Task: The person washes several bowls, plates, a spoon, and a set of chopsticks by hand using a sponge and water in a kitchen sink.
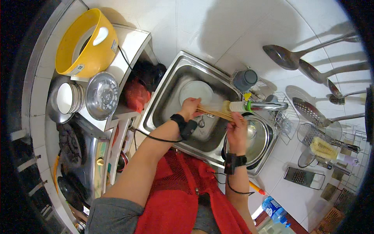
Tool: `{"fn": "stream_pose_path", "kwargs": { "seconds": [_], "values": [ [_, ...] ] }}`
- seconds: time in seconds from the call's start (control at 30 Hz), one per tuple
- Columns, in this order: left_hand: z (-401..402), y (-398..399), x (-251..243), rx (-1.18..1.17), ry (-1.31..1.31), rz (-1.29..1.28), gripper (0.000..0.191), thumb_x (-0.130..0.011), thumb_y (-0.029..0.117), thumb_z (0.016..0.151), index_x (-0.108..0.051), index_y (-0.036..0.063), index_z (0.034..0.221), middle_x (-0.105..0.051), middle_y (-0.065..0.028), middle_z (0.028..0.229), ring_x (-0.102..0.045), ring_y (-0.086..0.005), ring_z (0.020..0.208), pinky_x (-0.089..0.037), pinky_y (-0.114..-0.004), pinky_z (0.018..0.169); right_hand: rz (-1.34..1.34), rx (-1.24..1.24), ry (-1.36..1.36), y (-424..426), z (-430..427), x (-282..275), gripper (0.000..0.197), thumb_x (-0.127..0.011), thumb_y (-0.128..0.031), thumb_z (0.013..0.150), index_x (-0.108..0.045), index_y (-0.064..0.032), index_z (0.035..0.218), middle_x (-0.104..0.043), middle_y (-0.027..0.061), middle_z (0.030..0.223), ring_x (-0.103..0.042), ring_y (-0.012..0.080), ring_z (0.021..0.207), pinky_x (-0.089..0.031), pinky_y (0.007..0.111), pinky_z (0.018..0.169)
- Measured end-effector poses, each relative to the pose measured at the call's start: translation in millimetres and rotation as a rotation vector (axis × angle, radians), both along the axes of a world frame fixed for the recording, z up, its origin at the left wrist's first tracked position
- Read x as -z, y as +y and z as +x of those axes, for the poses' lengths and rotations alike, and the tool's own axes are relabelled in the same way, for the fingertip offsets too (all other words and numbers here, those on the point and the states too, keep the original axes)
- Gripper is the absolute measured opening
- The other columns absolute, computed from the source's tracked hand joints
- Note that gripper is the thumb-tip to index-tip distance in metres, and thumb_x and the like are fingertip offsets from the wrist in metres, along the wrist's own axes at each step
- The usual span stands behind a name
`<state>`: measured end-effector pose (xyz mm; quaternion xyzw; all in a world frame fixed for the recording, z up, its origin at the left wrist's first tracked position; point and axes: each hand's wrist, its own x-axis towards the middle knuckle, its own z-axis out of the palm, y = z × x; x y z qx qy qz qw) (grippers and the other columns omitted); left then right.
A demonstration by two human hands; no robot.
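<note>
A bundle of wooden chopsticks lies level between my two hands over the steel sink. My left hand grips its left end, and the fingers of my right hand close around the other end. Just above the bundle is the tap's mouth, with what looks like running water blurring the space beside it. A white plate rests on the basin floor beyond my left hand. Below the chopsticks, a metal spoon lies in the basin, partly hidden.
Right of the basin sits a round metal pot or lid. A chrome tap reaches in from the right. Ladles hang on the tiled wall. Stacked bowls and a yellow round appliance stand left. A blue bottle lies lower right.
</note>
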<state>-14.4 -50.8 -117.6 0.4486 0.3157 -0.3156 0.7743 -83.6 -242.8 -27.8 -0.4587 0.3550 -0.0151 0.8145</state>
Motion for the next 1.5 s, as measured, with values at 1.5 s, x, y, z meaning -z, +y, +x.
{"fn": "stream_pose_path", "kwargs": {
  "seconds": [1.5],
  "values": [
    [44.4,108.8,15.8,0.697,-0.238,-0.453,0.024,-0.048,0.025,0.085,-0.042,0.0098,0.068,-0.041,-0.0031,0.066,-0.038,-0.0203,0.062,-0.033,-0.035,0.058,-1.036,0.346,-0.548,-32.6,-228.7,-439.2,0.025,-0.058,-0.025,0.090,-0.061,-0.0006,0.088,-0.063,0.0085,0.072,-0.059,0.0129,0.050,-0.049,0.023,0.046]
  ]
}}
